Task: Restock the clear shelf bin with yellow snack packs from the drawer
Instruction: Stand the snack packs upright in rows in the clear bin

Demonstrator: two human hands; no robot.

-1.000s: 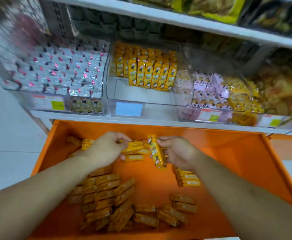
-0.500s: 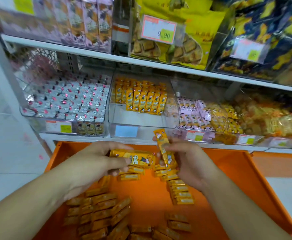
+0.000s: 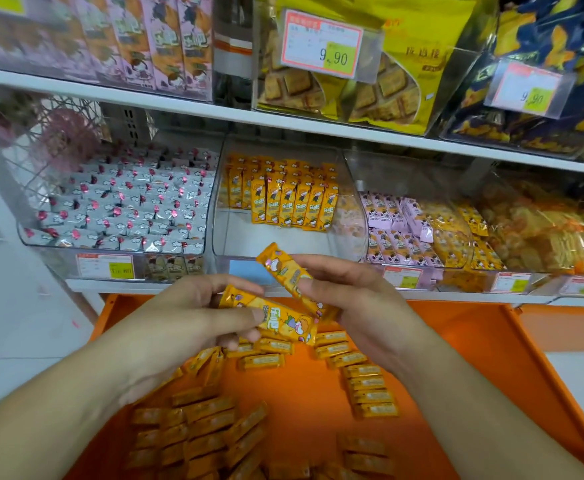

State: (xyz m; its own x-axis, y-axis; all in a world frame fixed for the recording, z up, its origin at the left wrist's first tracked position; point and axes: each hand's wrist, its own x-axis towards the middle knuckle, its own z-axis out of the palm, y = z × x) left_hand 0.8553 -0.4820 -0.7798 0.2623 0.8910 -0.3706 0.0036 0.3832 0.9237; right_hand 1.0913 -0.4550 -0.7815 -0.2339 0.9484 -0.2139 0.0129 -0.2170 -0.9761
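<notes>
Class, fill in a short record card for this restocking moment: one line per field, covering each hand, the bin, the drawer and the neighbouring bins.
Left hand: grips a yellow pack, lying roughly level
Right hand: grips a second pack, tilted up toward the bin
Clear bin: yellow packs standing in rows at the back, front floor bare
Drawer: orange, open, many loose yellow packs inside
Left neighbour bin: silver-and-pink wrapped sweets
Right neighbour bin: pink and yellow packs
Stage: both packs held above the drawer, not yet in the bin
</notes>
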